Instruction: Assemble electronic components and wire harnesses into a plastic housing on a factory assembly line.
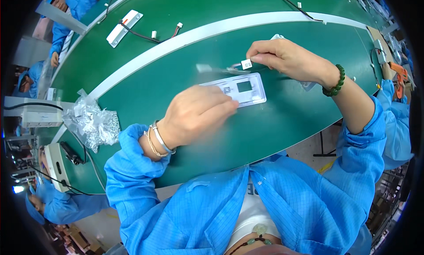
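Right hand [289, 58] pinches small white tag [246, 64] beyond white casing [255, 90] on green table [282, 122]; left hand [196, 108] blurs over casing's left end, grip can't tell; careless tug could slip tag loose or skid casing

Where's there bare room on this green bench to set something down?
One free patch of green benchtop lies between the white plastic case and right forearm. Another lies between the clear plastic bag and left hand. It's crowded around the case, toward the right hand, and at left by the bag and beige box.
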Available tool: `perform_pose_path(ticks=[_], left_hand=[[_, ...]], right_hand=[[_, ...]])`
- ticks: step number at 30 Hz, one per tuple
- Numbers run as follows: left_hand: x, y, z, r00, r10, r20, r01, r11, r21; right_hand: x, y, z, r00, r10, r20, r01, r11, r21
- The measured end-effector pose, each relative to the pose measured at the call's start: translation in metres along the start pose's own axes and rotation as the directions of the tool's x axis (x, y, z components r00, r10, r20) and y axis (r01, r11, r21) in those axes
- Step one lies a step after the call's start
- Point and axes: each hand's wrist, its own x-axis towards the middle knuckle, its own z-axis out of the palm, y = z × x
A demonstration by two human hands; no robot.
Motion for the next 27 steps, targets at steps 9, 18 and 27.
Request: perform_pose_path(ticks=[9, 18, 27], left_hand=[[0.043, -0.007, -0.012, 0.958, -0.264, -0.107, 0.263, 0.964, -0.024], [0.043, 0.006, 0.016, 0.997, -0.065, -0.039, 0.074, 0.936, 0.344], [0.050, 0.004, 0.033, 0.991, -0.135, 0.001, 0.130, 0.958, 0.257]], right_hand=[[-0.003, -0.010, 0.021, 0.998, -0.021, 0.055, 0.020, 1.000, 0.003], [-0.040, -0.001, 0.044, 0.986, -0.138, -0.096, 0.060, 0.823, -0.564], [-0.046, 0.015, 0.046, 0.971, -0.126, -0.203, 0.008, 0.866, -0.500]])
